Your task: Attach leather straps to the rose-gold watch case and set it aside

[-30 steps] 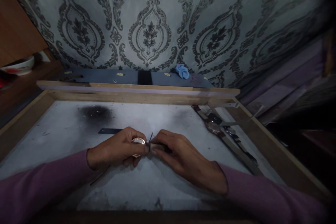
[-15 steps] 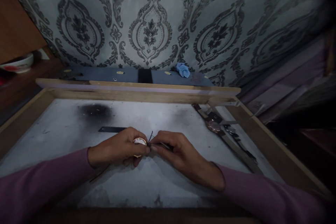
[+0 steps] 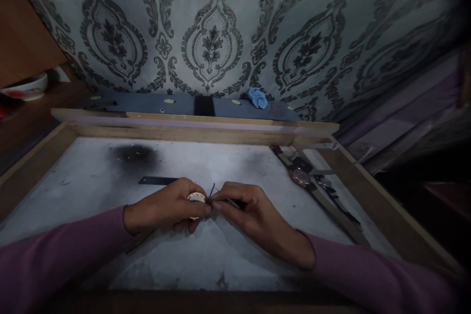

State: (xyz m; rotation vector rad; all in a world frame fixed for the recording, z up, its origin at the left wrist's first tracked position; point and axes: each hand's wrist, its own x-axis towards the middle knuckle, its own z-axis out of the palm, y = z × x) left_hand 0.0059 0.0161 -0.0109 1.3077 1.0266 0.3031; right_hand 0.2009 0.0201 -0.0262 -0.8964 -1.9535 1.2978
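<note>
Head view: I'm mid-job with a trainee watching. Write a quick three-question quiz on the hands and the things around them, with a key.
1. True or false: the left hand is holding a gold-rimmed watch.
2. Fill in: the loose watches lie on the ____ side of the white surface.
3. Multiple choice. The blue cloth lies: A, under the left hand; B, beyond the wooden back rim; C, among the loose watches.

Key: 1, true; 2, right; 3, B.

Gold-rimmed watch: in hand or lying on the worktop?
In hand: the left hand grips the gold-rimmed watch, thumb lying across it.
</note>
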